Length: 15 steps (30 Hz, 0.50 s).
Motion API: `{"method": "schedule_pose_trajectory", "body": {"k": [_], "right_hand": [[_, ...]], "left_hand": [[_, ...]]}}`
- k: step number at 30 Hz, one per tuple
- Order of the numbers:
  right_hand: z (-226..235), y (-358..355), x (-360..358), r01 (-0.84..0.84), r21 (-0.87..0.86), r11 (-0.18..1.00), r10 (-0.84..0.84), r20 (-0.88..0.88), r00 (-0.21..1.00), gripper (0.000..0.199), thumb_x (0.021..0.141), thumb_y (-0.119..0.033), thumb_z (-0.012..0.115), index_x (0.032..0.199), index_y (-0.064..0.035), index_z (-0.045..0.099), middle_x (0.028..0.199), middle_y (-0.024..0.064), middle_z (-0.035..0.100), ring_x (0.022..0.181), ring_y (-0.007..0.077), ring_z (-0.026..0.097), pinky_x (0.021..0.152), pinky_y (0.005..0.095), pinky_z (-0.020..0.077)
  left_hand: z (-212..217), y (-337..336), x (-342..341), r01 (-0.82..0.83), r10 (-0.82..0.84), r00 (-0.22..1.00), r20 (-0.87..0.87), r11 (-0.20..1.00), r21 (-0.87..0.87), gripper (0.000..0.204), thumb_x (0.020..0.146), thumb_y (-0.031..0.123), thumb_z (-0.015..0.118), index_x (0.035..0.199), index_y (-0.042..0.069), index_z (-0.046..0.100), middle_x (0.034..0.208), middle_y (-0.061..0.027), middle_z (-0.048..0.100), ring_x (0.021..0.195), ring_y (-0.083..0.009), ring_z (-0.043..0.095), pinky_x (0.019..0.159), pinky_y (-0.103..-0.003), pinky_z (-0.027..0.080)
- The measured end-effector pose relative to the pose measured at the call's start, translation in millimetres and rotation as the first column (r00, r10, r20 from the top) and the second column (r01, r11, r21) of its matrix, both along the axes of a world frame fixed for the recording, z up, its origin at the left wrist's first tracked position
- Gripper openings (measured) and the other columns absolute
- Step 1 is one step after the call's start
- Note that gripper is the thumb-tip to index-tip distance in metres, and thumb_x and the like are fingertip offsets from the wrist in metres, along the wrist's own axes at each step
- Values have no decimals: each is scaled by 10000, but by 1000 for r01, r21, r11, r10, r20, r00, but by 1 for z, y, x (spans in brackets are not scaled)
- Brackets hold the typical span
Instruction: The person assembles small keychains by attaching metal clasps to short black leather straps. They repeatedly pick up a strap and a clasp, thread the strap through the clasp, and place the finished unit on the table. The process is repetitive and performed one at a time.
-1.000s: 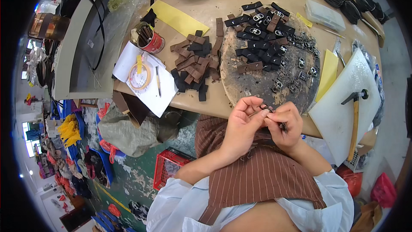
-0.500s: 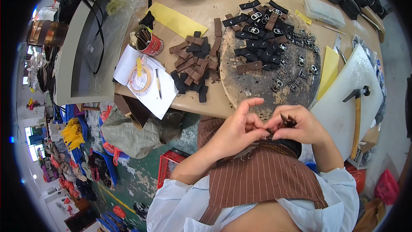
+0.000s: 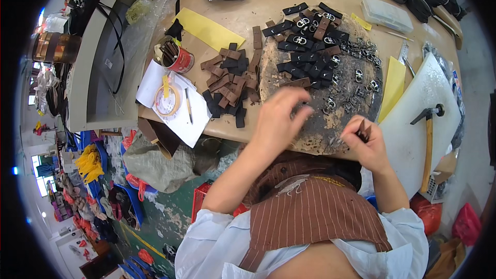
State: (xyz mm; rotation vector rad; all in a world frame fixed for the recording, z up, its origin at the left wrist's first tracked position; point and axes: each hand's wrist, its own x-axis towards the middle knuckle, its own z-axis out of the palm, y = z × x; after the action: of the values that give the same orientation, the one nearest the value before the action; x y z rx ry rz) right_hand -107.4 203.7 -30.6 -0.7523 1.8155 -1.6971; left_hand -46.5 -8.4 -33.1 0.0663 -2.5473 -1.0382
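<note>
My left hand [image 3: 279, 116] hovers over the near left part of a round worn board [image 3: 315, 139], thumb and fingers apart; nothing held shows, though its fingertips are partly hidden. Just beyond it lies a pile of black straps [image 3: 305, 58] and brown straps, some with silver metal clasps [image 3: 300, 40]. By the board's near right edge, my right hand [image 3: 368, 147] is closed around a few dark brown strips [image 3: 364, 130], their ends sticking up from the fingers. Whatever its thumb and forefinger pinch is too small to make out. Loose metal clasps [image 3: 361, 51] lie on the board's right side.
Left of the board is a heap of brown and black straps [image 3: 227, 85]. Beyond stand a red can [image 3: 182, 61] of strips and a tape roll [image 3: 168, 102] on white paper. At right, a hammer [image 3: 429, 144] lies on a white sheet [image 3: 447, 108], near yellow card [image 3: 393, 85].
My hands have parted from close together near the apron. The left moved forward over the board towards the strap pile; the right shifted slightly right, still holding the brown strips.
</note>
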Motion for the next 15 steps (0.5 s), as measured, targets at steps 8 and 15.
{"method": "schedule_pose_trajectory", "body": {"k": [8,15], "right_hand": [[-12,7,-4,93,-75,993,-77,192,978,67,849,-81,577,810,-34,550,736,-30,498,608,19,400,541,181,337],[-18,3,-2,153,120,981,-172,171,970,70,833,-64,584,801,-16,544,732,-3,523,597,58,443,543,219,371]], "left_hand": [[-20,-21,-14,-159,8,980,200,637,754,219,862,96,563,1069,23,566,978,-106,631,834,-169,638,696,-275,521],[17,-1,13,-76,-120,986,112,271,959,279,900,54,481,1167,-24,486,1021,-113,612,922,-210,625,753,-288,528]]}}
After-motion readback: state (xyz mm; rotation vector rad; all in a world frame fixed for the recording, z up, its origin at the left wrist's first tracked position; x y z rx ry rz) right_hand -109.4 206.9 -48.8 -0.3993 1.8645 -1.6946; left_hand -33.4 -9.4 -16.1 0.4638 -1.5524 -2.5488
